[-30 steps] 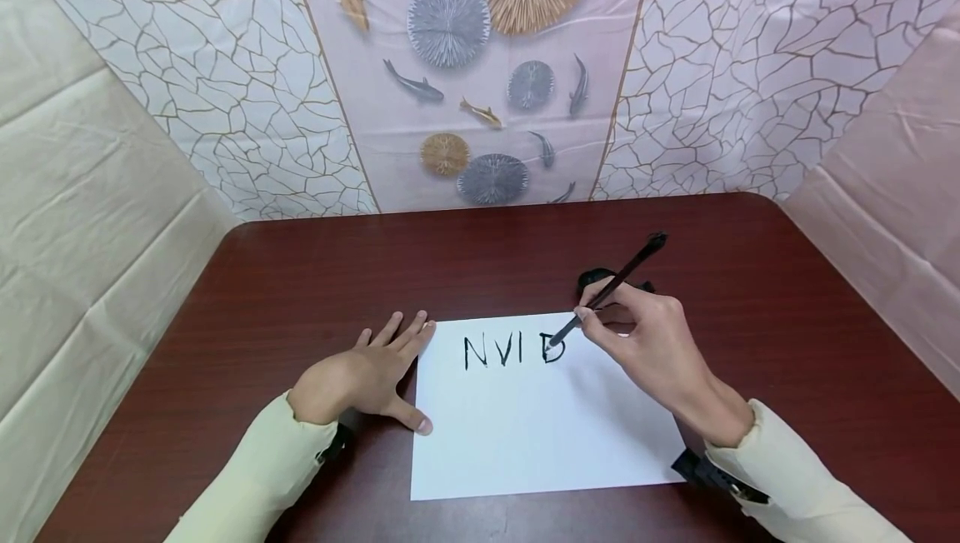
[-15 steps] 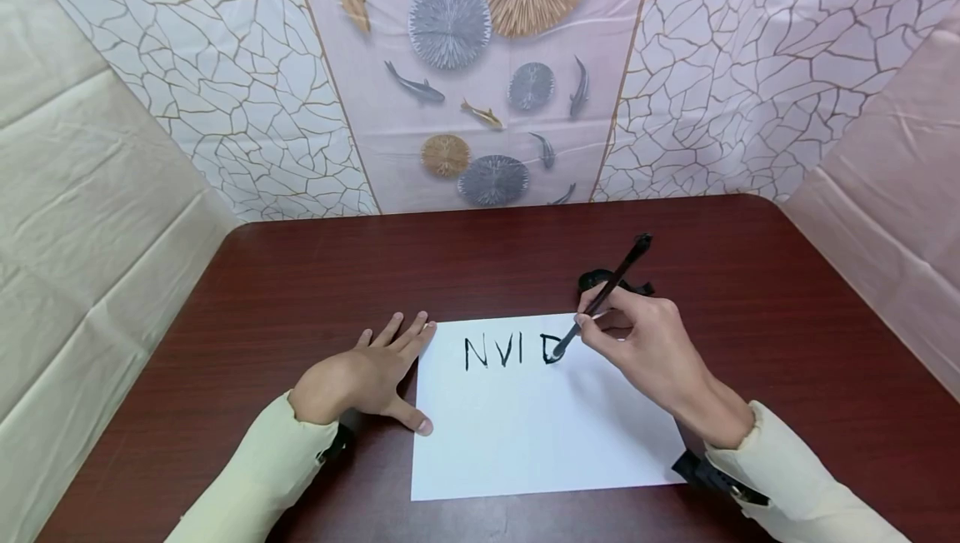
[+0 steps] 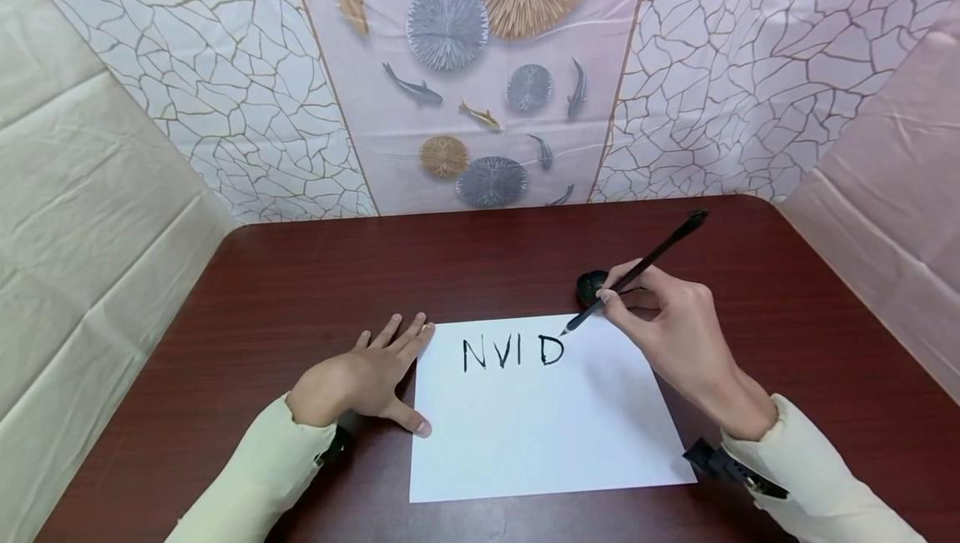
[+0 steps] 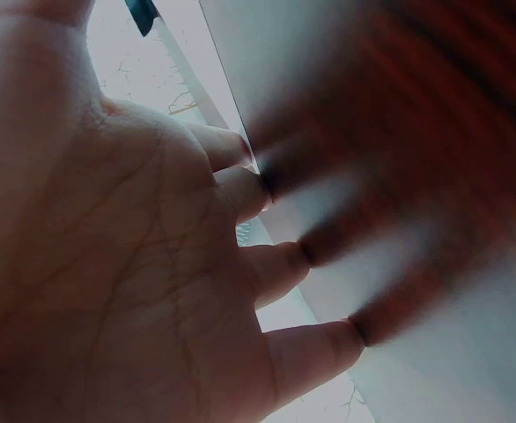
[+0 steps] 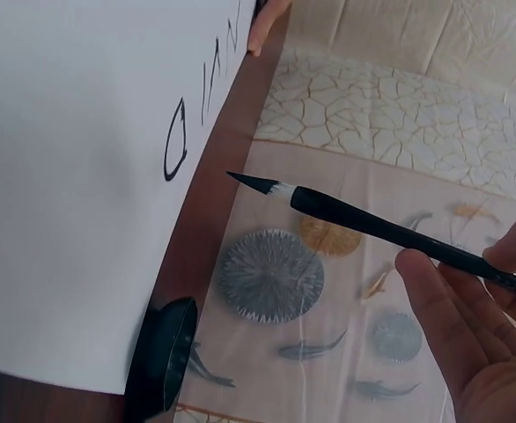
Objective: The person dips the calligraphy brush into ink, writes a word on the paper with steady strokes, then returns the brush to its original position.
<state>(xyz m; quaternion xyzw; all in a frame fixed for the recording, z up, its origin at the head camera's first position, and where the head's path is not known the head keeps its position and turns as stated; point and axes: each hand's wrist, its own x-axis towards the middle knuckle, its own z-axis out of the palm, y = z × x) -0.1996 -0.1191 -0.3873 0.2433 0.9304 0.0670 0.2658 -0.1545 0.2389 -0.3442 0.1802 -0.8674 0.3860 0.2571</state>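
My right hand [image 3: 678,326] pinches a black ink brush [image 3: 652,256] by its handle, with the handle slanting up to the right. In the right wrist view the dark brush tip [image 5: 251,182] is off the paper. Black letters N, V, I and D [image 3: 552,350] run along the upper part of a white sheet of paper [image 3: 540,435]. At the sheet's left edge my left hand [image 3: 360,381] lies with fingers spread, its thumb tip over the paper. A small round black dish [image 3: 590,286] sits just past the paper's top edge, partly behind the right hand.
The dark red-brown wooden table [image 3: 337,268] extends around the paper. A patterned cloth [image 3: 480,135] hangs behind it, with plain cloth sides at left and right. A dark band with a device [image 3: 735,470] is on the right wrist.
The brush tip moved along the lower curve of the D, then lifted. My right hand has shifted up and right, uncovering the D and more of the dish. The left hand stays put.
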